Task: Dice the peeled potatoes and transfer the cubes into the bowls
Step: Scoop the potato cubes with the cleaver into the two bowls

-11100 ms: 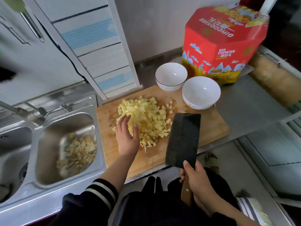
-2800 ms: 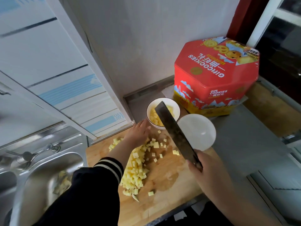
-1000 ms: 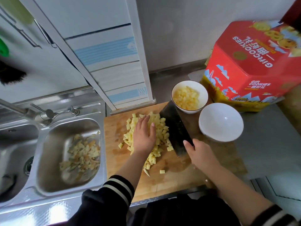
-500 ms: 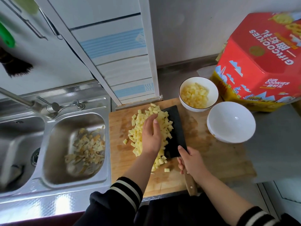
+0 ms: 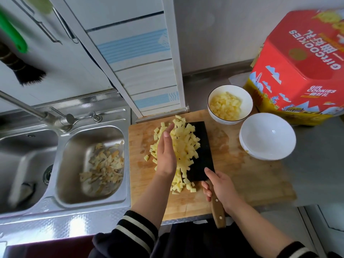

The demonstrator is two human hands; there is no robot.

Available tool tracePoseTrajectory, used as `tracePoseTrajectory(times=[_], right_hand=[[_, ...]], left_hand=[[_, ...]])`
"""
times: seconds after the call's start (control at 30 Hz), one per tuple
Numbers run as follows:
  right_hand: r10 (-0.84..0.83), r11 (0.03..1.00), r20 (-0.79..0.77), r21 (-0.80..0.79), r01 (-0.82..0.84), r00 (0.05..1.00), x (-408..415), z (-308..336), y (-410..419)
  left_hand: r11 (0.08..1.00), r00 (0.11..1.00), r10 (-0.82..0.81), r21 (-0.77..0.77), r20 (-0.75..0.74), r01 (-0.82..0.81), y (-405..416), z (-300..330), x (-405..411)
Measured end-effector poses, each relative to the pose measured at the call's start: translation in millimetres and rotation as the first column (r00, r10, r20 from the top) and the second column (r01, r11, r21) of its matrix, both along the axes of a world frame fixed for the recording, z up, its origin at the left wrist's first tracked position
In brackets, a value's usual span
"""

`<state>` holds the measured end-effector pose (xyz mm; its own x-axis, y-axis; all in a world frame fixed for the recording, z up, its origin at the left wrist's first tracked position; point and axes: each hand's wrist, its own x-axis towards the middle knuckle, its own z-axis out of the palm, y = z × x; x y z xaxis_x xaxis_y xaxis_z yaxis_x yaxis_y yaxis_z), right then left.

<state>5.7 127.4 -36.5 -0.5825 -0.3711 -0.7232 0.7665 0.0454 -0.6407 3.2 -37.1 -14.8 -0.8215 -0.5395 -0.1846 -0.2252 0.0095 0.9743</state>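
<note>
Steel counter [image 5: 316, 164] against a pale wall, double sink [image 5: 89, 164] at the left with peelings [image 5: 104, 168] lying in the nearer basin. A wooden cutting board [image 5: 242, 174] lies on the counter beside the sink. The potato cubes [image 5: 182, 146] are heaped on the board, many resting on the flat dark blade of the cleaver [image 5: 202, 151]. Left hand [image 5: 166, 155]: fingers straight and together, edge pressed against the heap's left side. Right hand [image 5: 219, 189]: fingers curled round the cleaver's wooden handle. Far bowl [image 5: 230, 104] at the board's back edge holds cubes; near bowl [image 5: 267, 135] beside it shows bare white. A red cookie box [image 5: 301, 71] stands behind the bowls.
</note>
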Motion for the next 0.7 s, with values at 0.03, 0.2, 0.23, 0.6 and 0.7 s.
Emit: tracePoseTrajectory(times=[0.03,0.2,0.23,0.6,0.7], right_hand=[[-0.001,1.000,0.002,-0.001,0.001,1.000,1,2,0],[-0.009,1.000,-0.008,0.002,0.009,1.000,6,10,-4],[-0.013,1.000,-0.009,0.002,0.013,1.000,6,11,-4],[0.010,1.000,-0.054,0.008,-0.010,0.998,1,33,-2],[0.043,0.999,-0.073,0.014,-0.042,0.996,-3,42,3]], left_hand=[[1.000,1.000,0.010,0.017,-0.008,-0.010,-2,2,1],[0.999,1.000,-0.018,-0.044,-0.013,0.017,-10,9,10],[0.996,0.999,-0.031,-0.080,-0.018,0.030,-11,11,11],[0.978,0.991,-0.002,-0.205,-0.134,-0.026,-11,14,18],[0.980,0.989,0.007,-0.197,-0.145,-0.035,-13,17,18]])
